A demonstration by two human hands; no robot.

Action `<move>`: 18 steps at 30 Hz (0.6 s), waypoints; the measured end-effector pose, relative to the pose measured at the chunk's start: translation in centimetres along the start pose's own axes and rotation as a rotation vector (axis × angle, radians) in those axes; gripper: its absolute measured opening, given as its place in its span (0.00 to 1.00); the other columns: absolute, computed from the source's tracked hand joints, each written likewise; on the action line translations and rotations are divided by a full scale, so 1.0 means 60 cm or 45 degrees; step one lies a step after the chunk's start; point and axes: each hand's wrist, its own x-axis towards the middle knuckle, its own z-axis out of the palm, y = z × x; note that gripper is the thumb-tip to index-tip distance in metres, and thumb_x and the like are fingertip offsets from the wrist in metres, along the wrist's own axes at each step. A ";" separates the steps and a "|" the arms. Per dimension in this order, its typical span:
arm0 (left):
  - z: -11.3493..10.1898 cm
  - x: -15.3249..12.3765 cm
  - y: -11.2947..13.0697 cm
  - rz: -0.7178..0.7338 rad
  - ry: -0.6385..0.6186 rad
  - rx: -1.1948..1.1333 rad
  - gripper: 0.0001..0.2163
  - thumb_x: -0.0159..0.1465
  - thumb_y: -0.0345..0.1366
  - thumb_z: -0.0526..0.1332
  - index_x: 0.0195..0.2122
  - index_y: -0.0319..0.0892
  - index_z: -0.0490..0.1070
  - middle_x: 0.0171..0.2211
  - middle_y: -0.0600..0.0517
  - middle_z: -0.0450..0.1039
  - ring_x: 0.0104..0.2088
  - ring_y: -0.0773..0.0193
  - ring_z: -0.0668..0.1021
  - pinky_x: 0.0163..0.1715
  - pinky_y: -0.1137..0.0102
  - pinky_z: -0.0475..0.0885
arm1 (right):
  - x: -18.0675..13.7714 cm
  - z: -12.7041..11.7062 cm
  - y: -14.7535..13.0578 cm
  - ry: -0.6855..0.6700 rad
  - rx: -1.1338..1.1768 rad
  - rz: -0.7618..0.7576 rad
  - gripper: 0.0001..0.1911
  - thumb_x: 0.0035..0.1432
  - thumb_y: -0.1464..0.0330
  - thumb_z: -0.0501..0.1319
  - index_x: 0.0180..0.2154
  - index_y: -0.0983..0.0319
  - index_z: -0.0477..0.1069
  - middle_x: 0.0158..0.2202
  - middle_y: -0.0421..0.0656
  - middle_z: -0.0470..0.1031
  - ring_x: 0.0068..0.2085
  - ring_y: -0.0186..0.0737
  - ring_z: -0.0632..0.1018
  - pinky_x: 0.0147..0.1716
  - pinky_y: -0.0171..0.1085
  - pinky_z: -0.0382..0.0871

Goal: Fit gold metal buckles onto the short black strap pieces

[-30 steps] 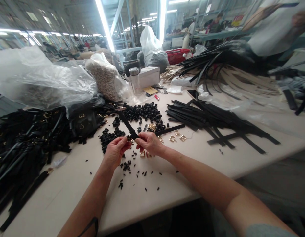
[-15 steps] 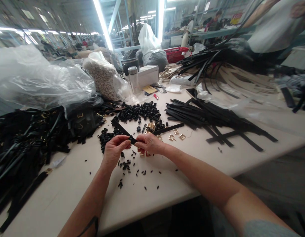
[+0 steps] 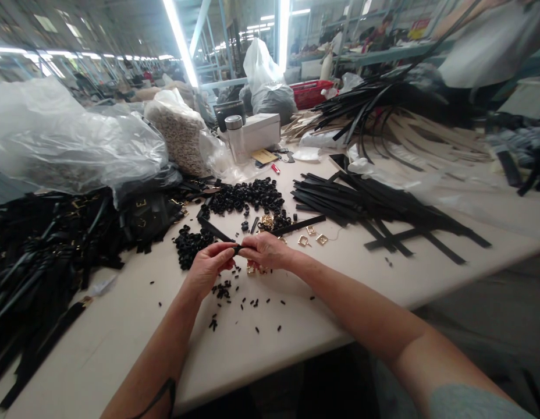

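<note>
As the black strap (image 3: pixel 216 231) slants away from us, its near end sits between our left hand (image 3: pixel 211 260) and our right hand (image 3: pixel 266 253), above the middle of the desk (image 3: pixel 296 331). On the left, our grip is narrow, thumb and fingers pinched on the strap's end; on the right, our grip is just as narrow, closed at the same spot, the fingertips of both hands nearly meeting. Our own fingers cover that end, so we cannot tell whether a loop or some other small part is held there too. To work this end well, we would judge it best to pinch close to the tip, let one hand steady the strap while the other does the fine pressing, and hold the band flat so that it does not twist. The free length points between the far heap of black loops (image 3: pixel 248 195) and the near heap of loops (image 3: pixel 192 247), so we should turn it gently, lest it sweep some of them about. Gold buckles (image 3: pixel 266 221) lie just beyond our right hand, and small black pieces (image 3: pixel 223 290) are scattered on our side of the fingers; wrists held a little high ought to spare both. The loose straps (image 3: pixel 335 198) lie well to the right, out of our way.
</note>
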 end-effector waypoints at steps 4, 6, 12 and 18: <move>-0.001 0.000 -0.005 0.006 -0.006 0.016 0.18 0.43 0.41 0.75 0.34 0.40 0.79 0.27 0.51 0.76 0.24 0.70 0.74 0.27 0.76 0.71 | 0.002 0.004 0.000 0.104 -0.165 -0.014 0.15 0.62 0.62 0.57 0.27 0.64 0.70 0.21 0.37 0.71 0.22 0.27 0.67 0.24 0.28 0.53; -0.002 0.001 -0.007 -0.008 -0.018 0.039 0.17 0.43 0.41 0.75 0.33 0.40 0.79 0.27 0.51 0.76 0.24 0.70 0.75 0.27 0.76 0.71 | 0.002 0.006 0.000 0.156 -0.312 -0.043 0.14 0.60 0.63 0.58 0.26 0.64 0.70 0.21 0.37 0.69 0.23 0.27 0.65 0.25 0.30 0.51; -0.004 0.003 -0.007 -0.063 -0.113 0.031 0.14 0.44 0.40 0.75 0.30 0.40 0.78 0.25 0.53 0.73 0.22 0.72 0.72 0.24 0.77 0.68 | 0.000 0.006 -0.003 0.100 -0.391 -0.125 0.12 0.59 0.64 0.59 0.27 0.64 0.71 0.22 0.39 0.70 0.24 0.29 0.67 0.24 0.30 0.52; -0.006 0.002 -0.006 -0.061 -0.133 -0.019 0.14 0.46 0.40 0.74 0.30 0.39 0.78 0.23 0.53 0.71 0.22 0.74 0.70 0.22 0.78 0.65 | -0.004 0.006 -0.006 -0.166 0.241 0.102 0.10 0.61 0.65 0.56 0.29 0.64 0.67 0.20 0.36 0.71 0.17 0.27 0.70 0.17 0.26 0.60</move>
